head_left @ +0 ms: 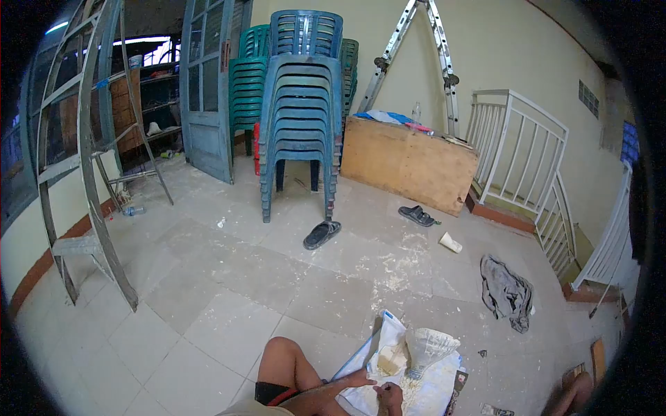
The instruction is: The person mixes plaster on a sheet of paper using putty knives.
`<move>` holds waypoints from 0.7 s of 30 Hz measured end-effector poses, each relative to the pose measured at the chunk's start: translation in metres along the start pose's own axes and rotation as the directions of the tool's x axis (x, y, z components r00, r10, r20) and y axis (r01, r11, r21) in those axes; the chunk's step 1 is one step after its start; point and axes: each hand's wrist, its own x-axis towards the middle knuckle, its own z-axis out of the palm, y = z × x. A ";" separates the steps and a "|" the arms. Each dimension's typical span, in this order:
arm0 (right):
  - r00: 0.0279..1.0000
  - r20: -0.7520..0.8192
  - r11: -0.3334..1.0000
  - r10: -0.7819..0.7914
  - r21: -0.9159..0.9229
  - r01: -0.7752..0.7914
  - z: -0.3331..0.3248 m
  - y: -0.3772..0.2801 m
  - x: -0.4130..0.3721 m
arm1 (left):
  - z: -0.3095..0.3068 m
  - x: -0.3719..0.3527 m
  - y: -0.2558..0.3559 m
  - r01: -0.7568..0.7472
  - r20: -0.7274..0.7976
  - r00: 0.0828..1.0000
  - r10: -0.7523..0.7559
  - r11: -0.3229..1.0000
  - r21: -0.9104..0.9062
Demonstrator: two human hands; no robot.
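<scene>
Both hands work low at the near edge of the bag (444, 380), which lies spread on the floor (243, 322) with pale powder (392, 358) on it; the step in hand looks like close fingerwork beside the powder, though its exact nature cannot be told. The left hand (359, 378) reaches in from the left, its fingers low against the bag's near left part; whether they pinch the bag or merely rest there, I cannot tell. The right hand (390, 396) is just to its right and a little nearer, its fingers curled in; whether anything sits between them is too small to make out. The powder lies just beyond both hands, on the far left part of the bag; the tub (431, 345), clear and smeared pale, lies to the right of the powder and far of the right hand, apart from both grips. Any move there calls for a light touch, as I judge it, since the powder seems loose and the bag limp; a tug on the near edge could spill some. Crumbs (388, 274) dot the floor beyond; the cup (450, 242) lies tipped farther off, with the cloth (506, 291) to its near right.
</scene>
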 end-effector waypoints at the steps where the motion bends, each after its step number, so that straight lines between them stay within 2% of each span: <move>1: 1.000 0.001 0.999 0.022 -0.035 -0.022 0.004 0.010 0.006 | 0.003 0.000 -0.001 -0.004 -0.009 1.000 0.004 1.000 -0.003; 3: 0.998 0.002 0.993 0.065 -0.100 -0.065 0.022 0.046 0.030 | 0.004 -0.002 -0.001 -0.006 -0.007 1.000 0.006 1.000 -0.002; 6: 0.997 -0.047 0.978 -0.057 -0.201 0.046 0.010 0.009 0.008 | 0.003 -0.004 -0.004 -0.006 -0.007 1.000 0.006 1.000 0.002; 12: 0.985 0.086 0.935 -0.150 -0.311 0.169 0.007 0.004 0.008 | 0.006 -0.007 -0.006 0.005 -0.017 1.000 -0.005 1.000 0.003; 15: 0.982 0.110 0.943 -0.151 -0.282 0.176 0.011 0.012 0.013 | 0.006 -0.007 -0.006 0.010 -0.025 1.000 -0.010 1.000 0.000; 18: 0.969 0.135 0.904 -0.208 -0.352 0.243 0.019 0.024 0.023 | 0.007 -0.006 -0.007 0.021 -0.036 0.999 -0.021 1.000 0.006; 19: 0.977 0.151 0.936 -0.148 -0.298 0.187 0.017 0.022 0.022 | 0.006 -0.006 -0.006 0.028 -0.041 0.999 -0.028 1.000 0.009; 21: 0.968 0.149 0.892 -0.200 -0.382 0.243 0.017 0.020 0.022 | 0.007 -0.006 -0.007 0.036 -0.056 0.998 -0.034 0.999 0.020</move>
